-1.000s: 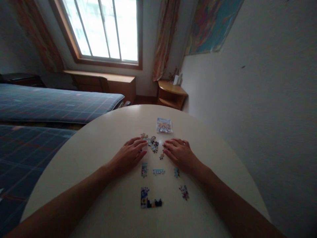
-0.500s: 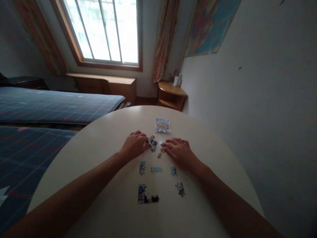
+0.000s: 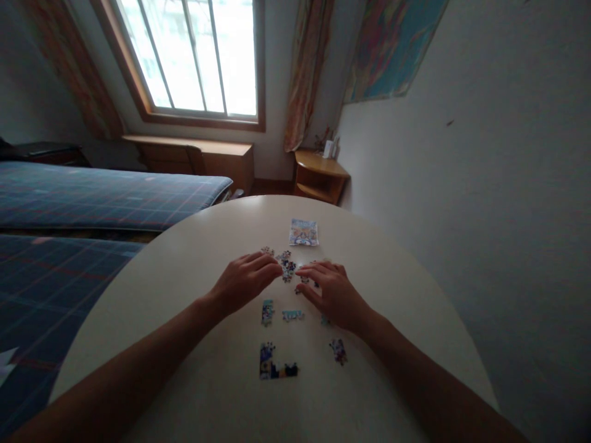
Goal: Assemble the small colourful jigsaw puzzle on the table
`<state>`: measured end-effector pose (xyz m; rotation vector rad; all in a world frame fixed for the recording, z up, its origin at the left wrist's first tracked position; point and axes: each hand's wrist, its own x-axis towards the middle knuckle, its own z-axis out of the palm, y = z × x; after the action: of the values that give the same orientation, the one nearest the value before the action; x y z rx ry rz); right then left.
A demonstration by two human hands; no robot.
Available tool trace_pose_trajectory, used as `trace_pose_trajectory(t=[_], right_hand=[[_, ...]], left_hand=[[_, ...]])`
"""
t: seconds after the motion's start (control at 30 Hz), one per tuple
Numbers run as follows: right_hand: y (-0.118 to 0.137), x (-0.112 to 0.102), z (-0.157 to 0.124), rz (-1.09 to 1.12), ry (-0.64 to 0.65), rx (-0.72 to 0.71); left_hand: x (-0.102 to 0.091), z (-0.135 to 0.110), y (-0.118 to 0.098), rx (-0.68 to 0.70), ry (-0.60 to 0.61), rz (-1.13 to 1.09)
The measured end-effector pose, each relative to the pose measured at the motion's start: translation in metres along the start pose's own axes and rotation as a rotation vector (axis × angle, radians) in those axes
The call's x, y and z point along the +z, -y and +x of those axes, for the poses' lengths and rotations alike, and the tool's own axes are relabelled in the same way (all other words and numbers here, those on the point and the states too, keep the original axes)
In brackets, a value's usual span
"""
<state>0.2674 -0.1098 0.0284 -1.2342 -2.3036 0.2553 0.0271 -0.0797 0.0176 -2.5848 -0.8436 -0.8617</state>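
Both hands lie palm-down on the round bench (image 3: 184, 295). The left hand (image 3: 244, 280) and right hand (image 3: 330, 289) meet at a small heap of loose puzzle pieces (image 3: 287, 266). Each grip is flat, fingers stretched, pinching nothing that shows. The right hand covers a few pieces, so a careless sweep could scatter them into the joined strips (image 3: 292, 315) nearby.
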Motion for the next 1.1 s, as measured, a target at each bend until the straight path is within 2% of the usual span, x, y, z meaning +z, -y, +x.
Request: trace_pose_trajectory(t=[0.2, 0.33, 0.4, 0.47, 0.63, 0.73, 0.9, 1.1], right_hand=[[0.027, 0.003, -0.004, 0.408, -0.038, 0.039], [0.029, 0.005, -0.004, 0.502, -0.045, 0.117], [0.028, 0.007, -0.005, 0.519, -0.041, 0.145], [0.026, 0.01, -0.005, 0.482, -0.042, 0.13], [0.018, 0.024, -0.006, 0.159, -0.022, -0.036], [0.017, 0.029, -0.004, 0.066, 0.001, -0.071], [0.017, 0.031, -0.003, 0.027, 0.031, -0.102], [0.017, 0.032, -0.002, 0.051, 0.038, -0.135]], left_hand=[[-0.011, -0.007, -0.015, 0.091, -0.058, -0.174], [-0.015, -0.006, -0.017, 0.111, -0.083, -0.19], [-0.017, -0.006, -0.016, 0.11, -0.055, -0.204], [-0.019, -0.008, -0.013, 0.091, 0.018, -0.234], [-0.025, -0.018, 0.002, -0.07, 0.324, -0.357], [-0.028, -0.021, 0.008, -0.083, 0.449, -0.47], [-0.032, -0.02, 0.008, -0.089, 0.536, -0.513], [-0.035, -0.021, 0.004, -0.109, 0.559, -0.494]])
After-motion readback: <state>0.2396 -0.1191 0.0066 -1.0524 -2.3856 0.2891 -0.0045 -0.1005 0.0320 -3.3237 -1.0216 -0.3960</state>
